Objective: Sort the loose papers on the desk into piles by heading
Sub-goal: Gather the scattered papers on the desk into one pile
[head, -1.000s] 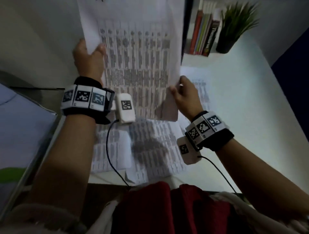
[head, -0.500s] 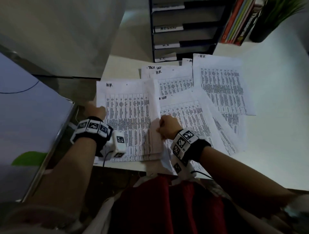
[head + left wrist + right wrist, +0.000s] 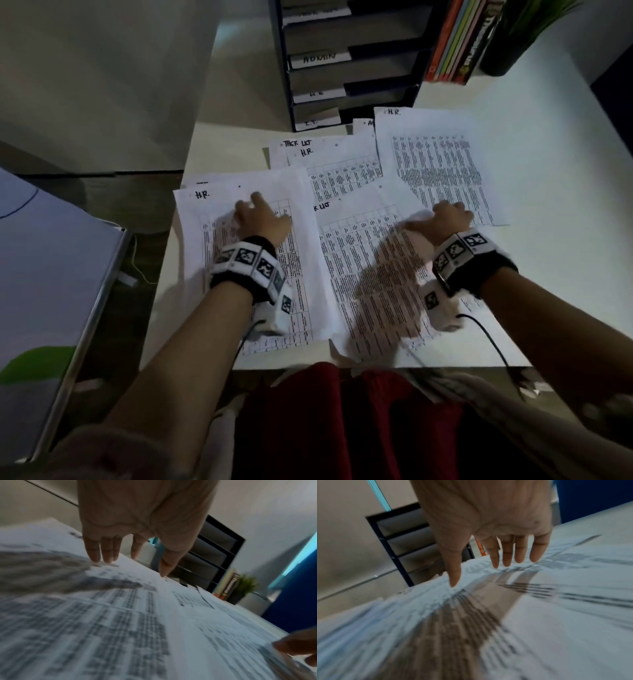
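Your left hand [image 3: 262, 219]: at left centre of the head view, fingers straight and spread, fingertips [image 3: 106, 557] touching the sheet headed "H.R." [image 3: 239, 274]. It grips nothing.

Your right hand [image 3: 445, 219]: at right centre, fingers straight and a little apart, tips down on the sheet headed "TACK LIST" [image 3: 370, 274]. It holds nothing. The picture is blurred here, so you cannot tell how firmly it presses.

"H.R." sheet: lower left of the white surface [image 3: 555, 240], lying on top of at least one other sheet whose edge shows at its upper left.

"TACK LIST" sheet: just right of it, at the lower middle, its near edge reaching the front rim of the surface.

Other loose papers [image 3: 342, 171]: overlapping in the upper middle, one marked "TACK LIST" and one "H.R." above a table of print.

Second "H.R." page [image 3: 442, 164]: upper right of the spread, partly over its neighbours.

Black tray rack [image 3: 352, 68]: top centre, with labelled fronts, one reading "ADMIN".

Books [image 3: 462, 37]: upright, top right.

Potted plant [image 3: 507, 41]: just beside the books.
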Demonstrator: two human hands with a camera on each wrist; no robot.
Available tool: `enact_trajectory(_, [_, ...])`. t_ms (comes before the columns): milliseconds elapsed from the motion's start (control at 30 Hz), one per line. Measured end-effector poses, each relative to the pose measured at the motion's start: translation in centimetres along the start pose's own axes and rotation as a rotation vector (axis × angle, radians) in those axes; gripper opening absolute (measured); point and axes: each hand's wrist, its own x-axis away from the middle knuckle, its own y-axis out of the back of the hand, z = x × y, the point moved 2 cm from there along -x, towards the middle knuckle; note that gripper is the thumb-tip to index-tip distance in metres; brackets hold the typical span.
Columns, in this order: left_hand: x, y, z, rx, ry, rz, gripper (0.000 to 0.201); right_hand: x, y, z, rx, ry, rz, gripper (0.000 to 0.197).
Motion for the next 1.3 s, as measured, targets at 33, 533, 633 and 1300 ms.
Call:
enact_trajectory(33, [0.2, -1.0, -1.0, -0.025, -0.032, 0.053, 0.066, 0.2, 0.1, -0.5, 0.022, -0.046, 0.019, 0.092])
enact_trajectory(533, [-0.5, -4.7, -4.8, -0.296, -0.008, 0.170, 0.071, 0.1, 6.0, 3.0, -0.267, 0.232, -0.251, 0.020])
enact_trajectory(633, [-2.6, -3.7, -6.9, -0.290, -0.059, 0.163, 0.073, -3.5, 8.5, 2.5, -0.356, 0.128, -0.329, 0.024])
enact_trajectory(1300, [-12.8, -3.4, -10.0, -0.303, -0.015, 0.129, 0.069, -9.6, 3.7, -1.0, -0.152, -0.364, -0.015, 0.086])
